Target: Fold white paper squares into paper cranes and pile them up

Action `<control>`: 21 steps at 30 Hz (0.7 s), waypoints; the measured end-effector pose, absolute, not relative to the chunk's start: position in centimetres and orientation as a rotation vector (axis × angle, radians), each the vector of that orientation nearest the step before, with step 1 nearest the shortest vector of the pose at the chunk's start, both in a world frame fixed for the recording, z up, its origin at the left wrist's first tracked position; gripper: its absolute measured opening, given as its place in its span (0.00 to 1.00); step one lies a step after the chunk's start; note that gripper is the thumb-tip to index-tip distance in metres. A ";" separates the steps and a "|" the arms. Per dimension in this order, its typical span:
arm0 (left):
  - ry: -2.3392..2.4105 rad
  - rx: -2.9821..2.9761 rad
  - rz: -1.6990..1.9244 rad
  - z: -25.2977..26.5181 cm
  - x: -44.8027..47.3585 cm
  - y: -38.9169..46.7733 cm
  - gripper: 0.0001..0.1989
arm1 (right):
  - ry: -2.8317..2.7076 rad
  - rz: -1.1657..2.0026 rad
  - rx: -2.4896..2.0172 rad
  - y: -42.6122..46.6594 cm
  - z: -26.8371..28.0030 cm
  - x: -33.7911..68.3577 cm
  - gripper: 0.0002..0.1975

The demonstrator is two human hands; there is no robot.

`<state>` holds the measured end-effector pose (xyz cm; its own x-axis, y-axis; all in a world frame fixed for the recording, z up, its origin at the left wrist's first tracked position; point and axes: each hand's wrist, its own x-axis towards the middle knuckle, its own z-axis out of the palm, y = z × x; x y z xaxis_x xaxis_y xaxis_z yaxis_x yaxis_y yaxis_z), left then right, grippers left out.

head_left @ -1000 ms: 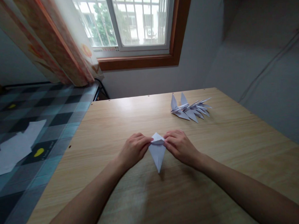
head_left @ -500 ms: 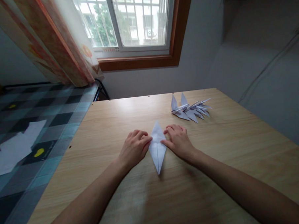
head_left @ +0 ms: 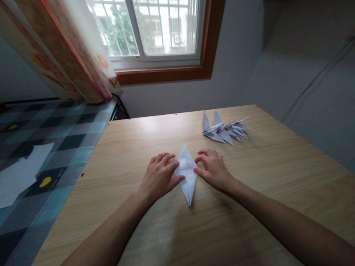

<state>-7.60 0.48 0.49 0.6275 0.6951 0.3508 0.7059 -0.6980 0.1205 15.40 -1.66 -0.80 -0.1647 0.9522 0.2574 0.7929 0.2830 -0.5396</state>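
left hand (head_left: 160,173): thumb shifted lower, onto paper (head_left: 189,172).
paper points away lengthwise; left overlaps more, right hand (head_left: 212,167) at edge; both unclenched.

Wooden table (head_left: 131,150) bears paper diamond (head_left: 188,175); beyond, folded pieces (head_left: 226,134), count unclear

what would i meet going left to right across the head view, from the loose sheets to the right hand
loose sheets → left hand → folded paper → right hand
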 end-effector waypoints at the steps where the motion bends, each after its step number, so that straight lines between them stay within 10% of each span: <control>1: -1.222 -2.806 -0.592 0.5 -7.6 0.5 0.19 | -1.993 0.390 -1.565 -1.6 -0.8 15.3 0.07; 21: -1.354 -2.763 -0.916 0.1 -7.7 0.8 0.17 | -1.529 0.860 -1.242 -1.9 -0.7 14.2 0.05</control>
